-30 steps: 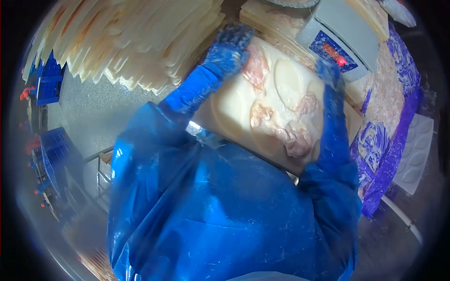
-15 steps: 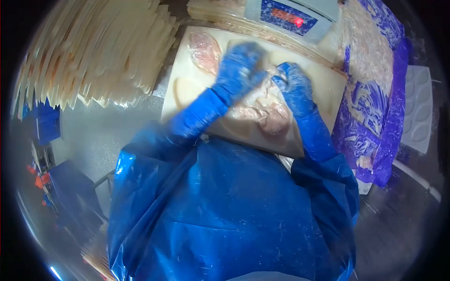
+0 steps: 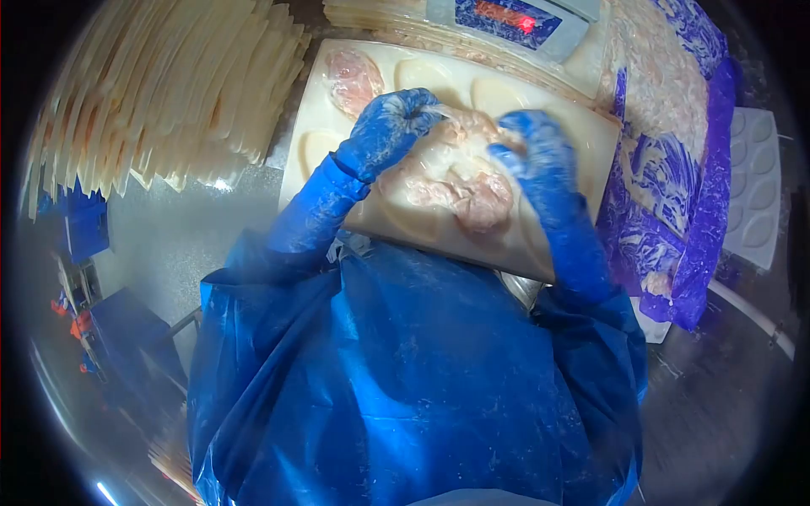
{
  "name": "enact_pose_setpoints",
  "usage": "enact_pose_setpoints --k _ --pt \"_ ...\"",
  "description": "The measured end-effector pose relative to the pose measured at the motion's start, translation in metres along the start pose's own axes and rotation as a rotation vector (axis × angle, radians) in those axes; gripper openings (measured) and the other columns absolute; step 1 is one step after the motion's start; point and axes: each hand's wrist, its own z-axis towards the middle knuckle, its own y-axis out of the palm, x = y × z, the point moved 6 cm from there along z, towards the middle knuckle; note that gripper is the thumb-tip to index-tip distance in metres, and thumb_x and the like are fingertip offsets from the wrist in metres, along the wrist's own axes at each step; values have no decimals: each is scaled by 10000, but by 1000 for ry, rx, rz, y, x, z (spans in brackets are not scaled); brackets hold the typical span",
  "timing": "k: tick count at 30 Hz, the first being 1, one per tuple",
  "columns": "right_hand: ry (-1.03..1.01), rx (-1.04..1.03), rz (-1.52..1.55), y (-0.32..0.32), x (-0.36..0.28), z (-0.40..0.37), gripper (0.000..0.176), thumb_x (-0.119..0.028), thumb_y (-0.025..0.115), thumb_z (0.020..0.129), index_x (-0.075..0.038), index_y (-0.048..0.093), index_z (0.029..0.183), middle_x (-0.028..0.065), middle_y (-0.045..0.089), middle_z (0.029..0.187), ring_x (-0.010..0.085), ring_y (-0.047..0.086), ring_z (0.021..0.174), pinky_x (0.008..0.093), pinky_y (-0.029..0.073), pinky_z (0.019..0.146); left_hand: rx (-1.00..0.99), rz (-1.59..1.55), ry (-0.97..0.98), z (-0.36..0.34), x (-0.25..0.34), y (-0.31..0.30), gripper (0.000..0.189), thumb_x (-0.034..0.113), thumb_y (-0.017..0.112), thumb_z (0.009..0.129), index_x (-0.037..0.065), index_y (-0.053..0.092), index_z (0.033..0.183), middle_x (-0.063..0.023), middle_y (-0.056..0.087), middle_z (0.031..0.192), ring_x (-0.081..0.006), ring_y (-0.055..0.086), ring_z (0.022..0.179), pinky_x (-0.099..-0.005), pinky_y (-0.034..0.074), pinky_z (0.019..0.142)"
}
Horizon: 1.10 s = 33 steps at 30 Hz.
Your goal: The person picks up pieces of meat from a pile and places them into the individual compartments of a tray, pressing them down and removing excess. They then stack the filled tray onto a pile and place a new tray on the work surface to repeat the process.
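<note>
My left hand (image 3: pixel 392 126), in a blue glove, pinches one end of a stretched strip of raw chicken (image 3: pixel 468 126) above the white moulded tray (image 3: pixel 586 160). At the strip's other end is my right hand (image 3: pixel 540 156), also gloved in blue and blurred by motion, its fingers and thumb curled around the meat. Below the hands, another raw chicken piece (image 3: pixel 481 202) lies on the tray with paler scraps beside it. A pink chicken piece (image 3: pixel 354 82) sits in the tray's far left hollow.
Behind the tray stands a scale (image 3: pixel 527 25) with a lit red display. Many stacked pale trays (image 3: pixel 169 93) rise at the left. On the right, a purple plastic sheet (image 3: pixel 713 194) bears a heap of raw meat (image 3: pixel 658 84), beside another moulded tray (image 3: pixel 751 185).
My left hand has moved left and slightly down, drawing the chicken strip out. My right hand has shifted slightly right. The whole view has shifted a little.
</note>
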Motion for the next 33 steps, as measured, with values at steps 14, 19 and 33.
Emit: enact_pose_setpoints --k 14,19,33 --pt "364 -332 465 74 15 42 208 -181 685 922 -30 666 1064 84 692 1012 205 640 938 331 502 839 -19 -167 14 17 11 -30 153 174 603 977 51 679 1026 -55 691 943 -127 624 865 -287 512 801" --pt "212 -122 762 67 36 70 180 -188 653 947 -50 669 1062 68 700 945 184 664 879 329 519 784 421 548 235 23 25 -59 252 132 584 977 53 644 1208 -70 712 1053 -162 672 932 -279 525 836" --pt "-310 -57 314 112 9 111 312 -49 498 896 -96 678 1147 131 693 1054 308 664 946 391 527 874 48 344 613 -31 42 -6 461 203 518 964 28 499 1391 -172 535 1402 -358 525 1277 -441 403 1114"
